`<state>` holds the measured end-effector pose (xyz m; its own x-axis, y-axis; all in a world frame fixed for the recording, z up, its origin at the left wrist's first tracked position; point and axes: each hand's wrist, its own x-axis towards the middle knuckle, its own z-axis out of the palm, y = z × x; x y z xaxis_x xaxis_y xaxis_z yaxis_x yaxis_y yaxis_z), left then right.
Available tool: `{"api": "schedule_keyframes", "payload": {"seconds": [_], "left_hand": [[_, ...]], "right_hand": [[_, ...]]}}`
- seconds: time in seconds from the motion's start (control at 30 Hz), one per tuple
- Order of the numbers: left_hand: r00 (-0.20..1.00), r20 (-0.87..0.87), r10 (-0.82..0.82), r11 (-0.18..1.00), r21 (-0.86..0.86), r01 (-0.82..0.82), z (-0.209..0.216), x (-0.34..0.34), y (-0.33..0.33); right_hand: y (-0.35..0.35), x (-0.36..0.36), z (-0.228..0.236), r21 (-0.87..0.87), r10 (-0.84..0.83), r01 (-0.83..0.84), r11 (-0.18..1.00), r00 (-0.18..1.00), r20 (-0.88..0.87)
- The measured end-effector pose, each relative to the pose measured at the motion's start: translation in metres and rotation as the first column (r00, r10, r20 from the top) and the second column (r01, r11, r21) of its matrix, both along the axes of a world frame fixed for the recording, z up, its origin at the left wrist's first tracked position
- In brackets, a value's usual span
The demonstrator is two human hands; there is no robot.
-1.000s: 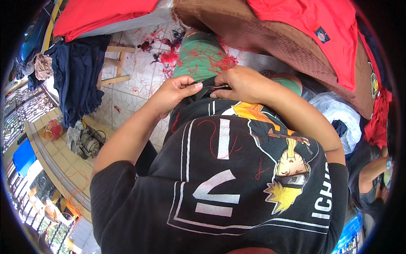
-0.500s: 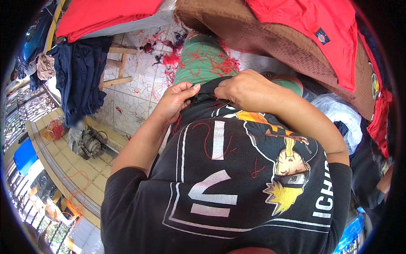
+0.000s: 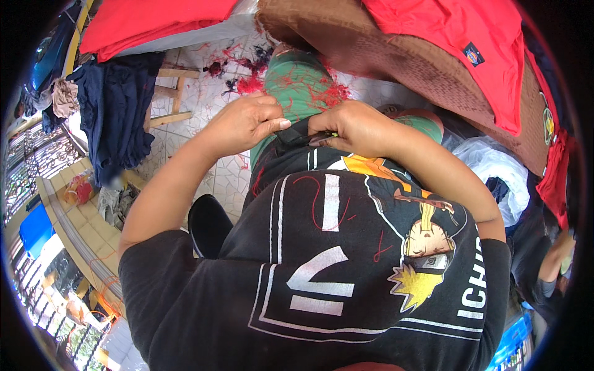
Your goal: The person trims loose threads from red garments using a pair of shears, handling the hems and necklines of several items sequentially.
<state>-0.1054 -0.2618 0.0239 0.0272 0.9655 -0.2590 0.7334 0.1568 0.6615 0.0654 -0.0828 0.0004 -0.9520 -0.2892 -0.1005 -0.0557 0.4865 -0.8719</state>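
A piece of black cloth (image 3: 296,137) lies bunched over my lap, between my hands. My left hand (image 3: 247,123) pinches its left edge, fingers closed and thumb pointing right. At the right, my right hand (image 3: 356,127) is curled on the same cloth; a small yellow-green bit of something shows under its fingers, too covered to name. My green legwear (image 3: 294,83) beyond the hands is strewn with red thread scraps. Loose red threads also cling to my black printed T-shirt (image 3: 315,247).
Red garments (image 3: 455,43) drape over a brown patterned cover at right; red cloth (image 3: 154,28) is stacked far left. Dark blue clothes (image 3: 117,111) hang beside a wooden frame (image 3: 179,99). A white plastic bag (image 3: 495,170) sits right. Another person's arm (image 3: 555,256) shows at the right rim.
My left hand has moved up and turned palm down, its elbow swinging out left. A dark rounded object now shows beside my left side. The black cloth has shifted with the hands.
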Motion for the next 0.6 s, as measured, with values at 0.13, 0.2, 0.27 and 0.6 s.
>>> {"api": "schedule_keyframes", "payload": {"seconds": [0.13,0.2,0.27,0.6], "left_hand": [[0.893,0.339,0.295,0.950,-0.201,-0.237,-0.027,0.011,-0.023],[0.786,0.462,0.410,0.907,-0.300,-0.297,-0.036,0.017,-0.032],[0.728,0.499,0.470,0.877,-0.355,-0.323,-0.041,0.021,-0.041],[0.867,0.417,0.272,0.957,-0.213,-0.198,-0.005,0.025,-0.024]], "right_hand": [[0.004,0.002,0.010,0.142,0.069,-0.062,0.988,0.997,-0.041],[0.004,0.002,0.008,0.150,0.104,-0.094,0.984,0.993,-0.057],[0.006,0.002,0.005,0.140,0.128,-0.117,0.983,0.989,-0.074],[0.006,0.001,0.004,0.038,0.030,-0.030,0.999,0.999,0.010]]}}
